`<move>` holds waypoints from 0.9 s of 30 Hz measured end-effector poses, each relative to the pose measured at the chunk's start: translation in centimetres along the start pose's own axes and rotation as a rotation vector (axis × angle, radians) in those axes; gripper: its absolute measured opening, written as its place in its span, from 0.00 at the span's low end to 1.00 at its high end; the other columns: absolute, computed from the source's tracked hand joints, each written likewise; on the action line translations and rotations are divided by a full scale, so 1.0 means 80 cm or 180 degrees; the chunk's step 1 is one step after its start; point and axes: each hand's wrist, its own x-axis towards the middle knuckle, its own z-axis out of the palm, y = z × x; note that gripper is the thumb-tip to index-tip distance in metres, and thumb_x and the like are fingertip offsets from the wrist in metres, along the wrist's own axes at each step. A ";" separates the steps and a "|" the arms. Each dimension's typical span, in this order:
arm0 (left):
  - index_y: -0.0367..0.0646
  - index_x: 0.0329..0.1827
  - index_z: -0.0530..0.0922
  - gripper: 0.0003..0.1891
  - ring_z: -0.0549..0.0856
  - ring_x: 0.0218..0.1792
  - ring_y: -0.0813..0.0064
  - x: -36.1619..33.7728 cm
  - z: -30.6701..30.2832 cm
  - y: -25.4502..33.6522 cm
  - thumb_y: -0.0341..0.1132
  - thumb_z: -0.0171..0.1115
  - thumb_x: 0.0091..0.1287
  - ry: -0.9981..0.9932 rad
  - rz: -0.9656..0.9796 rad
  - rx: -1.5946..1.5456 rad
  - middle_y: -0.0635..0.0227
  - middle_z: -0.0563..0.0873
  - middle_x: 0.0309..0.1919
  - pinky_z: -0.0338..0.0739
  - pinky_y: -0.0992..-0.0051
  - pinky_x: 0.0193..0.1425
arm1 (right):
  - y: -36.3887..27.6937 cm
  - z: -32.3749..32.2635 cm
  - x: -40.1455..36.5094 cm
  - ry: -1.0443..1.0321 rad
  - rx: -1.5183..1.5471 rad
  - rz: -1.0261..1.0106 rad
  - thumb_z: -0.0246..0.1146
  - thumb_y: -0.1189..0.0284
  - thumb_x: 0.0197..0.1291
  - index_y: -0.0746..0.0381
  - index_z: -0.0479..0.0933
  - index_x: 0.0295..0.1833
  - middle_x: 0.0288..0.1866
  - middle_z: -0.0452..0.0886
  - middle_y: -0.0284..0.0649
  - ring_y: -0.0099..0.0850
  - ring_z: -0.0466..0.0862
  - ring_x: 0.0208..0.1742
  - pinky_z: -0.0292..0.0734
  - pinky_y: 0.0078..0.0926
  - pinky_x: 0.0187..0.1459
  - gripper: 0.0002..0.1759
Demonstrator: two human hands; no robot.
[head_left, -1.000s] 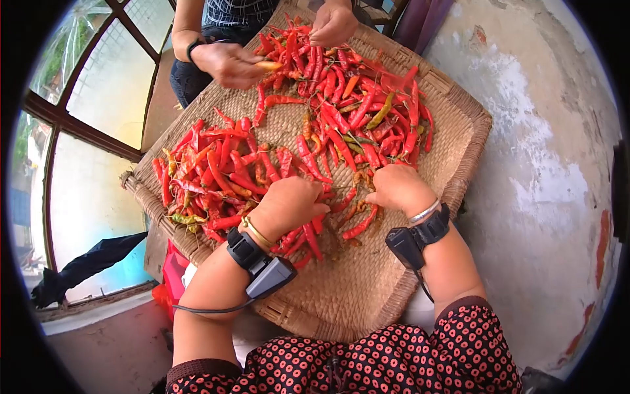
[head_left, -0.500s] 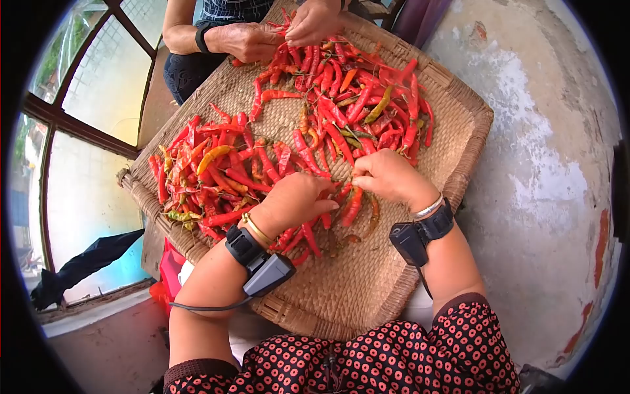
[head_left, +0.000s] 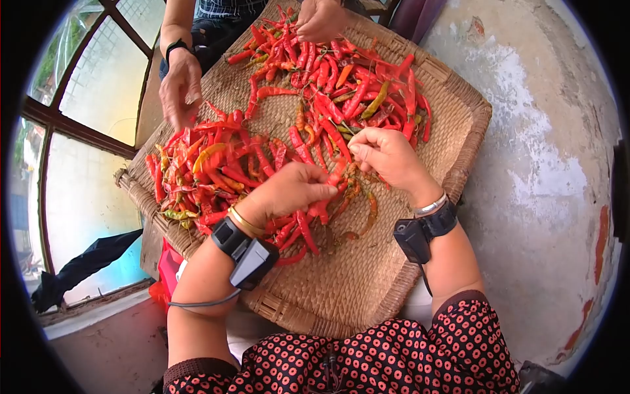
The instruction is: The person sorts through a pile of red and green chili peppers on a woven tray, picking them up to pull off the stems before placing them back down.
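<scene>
Flat woven straw tray (head_left: 354, 276). Left hand (head_left: 289, 194), above tray centre: fingers pinched on long red chilli pod (head_left: 336, 176), steadying lower end. Right hand (head_left: 387, 157): fingertips closed on pod's upper end, apparently stem. Loose red chilli heap (head_left: 210, 164) at tray's left edge; co-worker's hand (head_left: 180, 88) over it.

I see a co-worker's hand (head_left: 178, 88) with a black wristband over the woven tray (head_left: 367, 276). There's a dark-framed window (head_left: 85, 85) on the left, black cloth (head_left: 85, 262) below it and patchy concrete (head_left: 545, 164) on the right.
</scene>
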 end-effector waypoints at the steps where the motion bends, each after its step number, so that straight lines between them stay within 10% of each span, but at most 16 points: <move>1: 0.39 0.36 0.77 0.07 0.73 0.19 0.89 -0.002 -0.005 0.007 0.34 0.56 0.65 0.0190 -0.0074 -0.0099 0.76 0.77 0.19 0.66 0.87 0.21 | 0.006 -0.003 0.001 -0.0113 -0.0986 -0.0165 0.61 0.71 0.54 0.64 0.76 0.38 0.26 0.79 0.37 0.24 0.79 0.26 0.73 0.23 0.30 0.09; 7: 0.42 0.56 0.65 0.17 0.81 0.32 0.79 0.007 -0.048 0.004 0.39 0.49 0.69 0.1513 0.1184 -0.2470 0.71 0.78 0.37 0.76 0.82 0.32 | 0.024 0.015 -0.007 -0.0918 -0.3611 -0.0242 0.60 0.75 0.44 0.62 0.75 0.40 0.33 0.79 0.46 0.45 0.79 0.40 0.73 0.41 0.39 0.13; 20: 0.44 0.40 0.74 0.06 0.81 0.31 0.80 0.013 -0.052 -0.015 0.35 0.50 0.68 0.1267 0.0653 -0.2239 0.73 0.81 0.31 0.76 0.80 0.32 | 0.044 0.031 -0.001 -0.0810 -0.3977 -0.0733 0.57 0.79 0.42 0.64 0.75 0.28 0.28 0.78 0.47 0.46 0.80 0.35 0.74 0.42 0.35 0.04; 27: 0.38 0.45 0.69 0.11 0.79 0.43 0.73 0.016 -0.066 -0.008 0.36 0.50 0.68 0.1846 0.1486 -0.3255 0.65 0.77 0.44 0.74 0.76 0.48 | 0.025 0.021 0.000 -0.0812 -0.3371 -0.0455 0.59 0.75 0.42 0.63 0.76 0.29 0.26 0.78 0.46 0.46 0.80 0.33 0.74 0.41 0.36 0.05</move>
